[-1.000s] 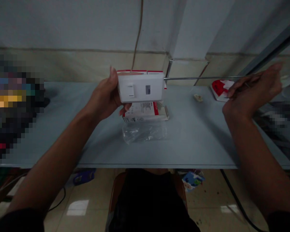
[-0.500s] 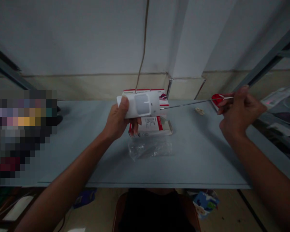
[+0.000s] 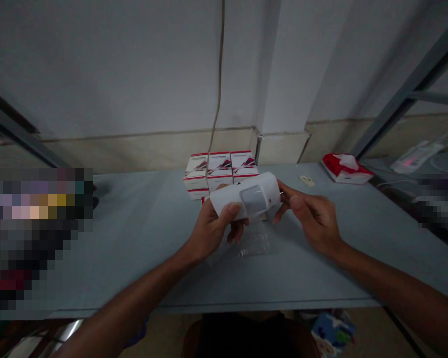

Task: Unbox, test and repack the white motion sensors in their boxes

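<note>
Now left hand (image 3: 212, 229) grip clasps white device (image 3: 246, 200); right hand (image 3: 315, 221) grip pinches its end; closed boxes (image 3: 219, 169) behind.

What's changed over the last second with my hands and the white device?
The right hand moved left along the drawn-out metal rod to the white device's right end; the rod now barely sticks out. The left hand kept hold of the device. The boxes and clear bag stayed on the table.

Our left hand (image 3: 212, 231) and right hand (image 3: 313, 219) held a device (image 3: 246, 201) of smooth, matt white plastic. Beneath them lay a glossy clear plastic bag (image 3: 254, 243) on the matt grey table (image 3: 134, 248). Beyond them stood printed cardboard boxes (image 3: 219, 170).
</note>
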A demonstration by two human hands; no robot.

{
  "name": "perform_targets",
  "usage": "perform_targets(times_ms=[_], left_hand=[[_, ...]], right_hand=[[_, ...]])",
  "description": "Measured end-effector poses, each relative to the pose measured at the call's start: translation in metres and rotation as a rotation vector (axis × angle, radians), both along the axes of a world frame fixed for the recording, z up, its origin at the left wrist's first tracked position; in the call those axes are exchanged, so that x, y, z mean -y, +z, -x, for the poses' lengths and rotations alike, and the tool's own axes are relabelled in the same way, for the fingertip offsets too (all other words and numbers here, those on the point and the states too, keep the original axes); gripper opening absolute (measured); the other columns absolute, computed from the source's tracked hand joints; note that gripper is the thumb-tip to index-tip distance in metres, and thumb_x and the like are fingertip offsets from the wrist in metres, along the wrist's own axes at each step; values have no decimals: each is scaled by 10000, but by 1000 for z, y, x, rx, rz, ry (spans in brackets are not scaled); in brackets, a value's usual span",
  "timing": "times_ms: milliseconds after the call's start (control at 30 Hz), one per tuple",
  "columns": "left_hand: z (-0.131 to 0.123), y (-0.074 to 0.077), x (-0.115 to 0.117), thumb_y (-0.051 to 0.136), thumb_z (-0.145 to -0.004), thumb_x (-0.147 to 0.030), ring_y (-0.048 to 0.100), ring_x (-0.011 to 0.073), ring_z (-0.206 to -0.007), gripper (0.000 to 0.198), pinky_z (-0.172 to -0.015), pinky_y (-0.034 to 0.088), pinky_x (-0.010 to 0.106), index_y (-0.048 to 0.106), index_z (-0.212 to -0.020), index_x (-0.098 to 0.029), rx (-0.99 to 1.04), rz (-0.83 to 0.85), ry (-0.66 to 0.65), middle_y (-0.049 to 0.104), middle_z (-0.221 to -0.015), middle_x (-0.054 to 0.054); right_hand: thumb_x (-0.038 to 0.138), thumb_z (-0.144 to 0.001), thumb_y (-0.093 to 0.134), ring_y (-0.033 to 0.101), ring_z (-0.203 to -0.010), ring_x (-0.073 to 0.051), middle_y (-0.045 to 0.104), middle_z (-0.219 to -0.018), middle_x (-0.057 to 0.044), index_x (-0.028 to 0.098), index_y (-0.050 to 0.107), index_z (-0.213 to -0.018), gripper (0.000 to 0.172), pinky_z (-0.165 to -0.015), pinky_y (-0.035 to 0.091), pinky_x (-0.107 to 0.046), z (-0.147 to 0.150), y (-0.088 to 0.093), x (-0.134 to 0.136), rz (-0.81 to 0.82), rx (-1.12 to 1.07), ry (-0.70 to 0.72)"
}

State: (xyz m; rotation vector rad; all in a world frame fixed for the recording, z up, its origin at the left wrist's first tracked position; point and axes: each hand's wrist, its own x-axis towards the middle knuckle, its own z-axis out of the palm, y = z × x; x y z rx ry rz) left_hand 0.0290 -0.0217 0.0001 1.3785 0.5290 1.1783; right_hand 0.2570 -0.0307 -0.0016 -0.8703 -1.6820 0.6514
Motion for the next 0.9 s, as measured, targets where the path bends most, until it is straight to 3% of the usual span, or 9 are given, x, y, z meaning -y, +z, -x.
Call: perform_targets(times_ms=[67,133,200,267,367,500,600,767,900], left_hand=[[0,-2,-2,667,-954,-636,577,80,-444,502,-372,438,173,523,-1036,-162,-31,-16,-7,667,-747,2],[-1,-5,-4,664,-970,-609,590,86,-485,492,-400,446,180,535,-1124,-160,-50,-61,-45,672,-788,9],[-1,-7,-4,667,-956,-637,659,125,-619,557,-492,519,218,556,-1234,-168,-107,-160,-57,701,-904,52],[1,-7,-4,702,-892,-694,719,194,-871,707,-707,615,304,541,-1371,-199,-257,-309,-20,711,-1123,117],[6,-7,-4,768,-850,-657,668,258,-1130,884,-1021,571,440,396,-1546,-259,-555,-552,142,691,-1239,115],[8,-9,-1,740,-917,-593,608,285,-1087,801,-973,555,475,395,-1547,-238,-872,-836,310,721,-1038,69],[6,-13,2,703,-888,-700,581,332,-1091,881,-918,558,515,437,-1543,-173,-1054,-978,327,723,-1110,141],[1,-15,9,814,-770,-719,543,414,-1230,1202,-1005,526,615,275,-1648,-100,-1156,-969,284,703,-1238,223],[2,-13,9,912,-770,-505,522,408,-1343,1329,-1085,497,619,26,-1705,-177,-1106,-912,221,716,-1313,174]], right_hand=[[527,-1011,629,726,-678,-172,795,-1160,-59,343,629,-1489,512,-586,637,-348,1,0,-2,49,-130,118],[572,-949,700,726,-716,-185,755,-1244,-70,390,537,-1553,651,-562,641,-353,3,1,-1,111,-219,195],[561,-907,755,706,-661,-179,755,-1151,-66,394,534,-1546,696,-517,622,-333,2,4,3,187,-206,188],[531,-901,762,660,-585,-162,745,-1008,-50,361,639,-1446,584,-452,564,-298,-3,8,5,235,-165,123],[496,-895,737,541,-512,-127,685,-798,-17,292,788,-1198,369,-392,414,-244,-19,12,-4,212,-158,-47],[440,-870,692,433,-429,-103,591,-599,16,201,828,-964,291,-359,261,-221,-38,13,-30,418,-28,-144],[439,-853,681,408,-386,-82,599,-566,17,167,805,-847,299,-343,245,-212,-42,8,-40,495,136,-92],[534,-899,642,404,-326,-75,562,-519,46,173,746,-899,375,-306,266,-201,-35,2,-34,570,207,-36],[614,-912,653,432,-321,-76,554,-520,54,185,699,-949,432,-293,284,-184,-30,1,-29,619,135,0]])
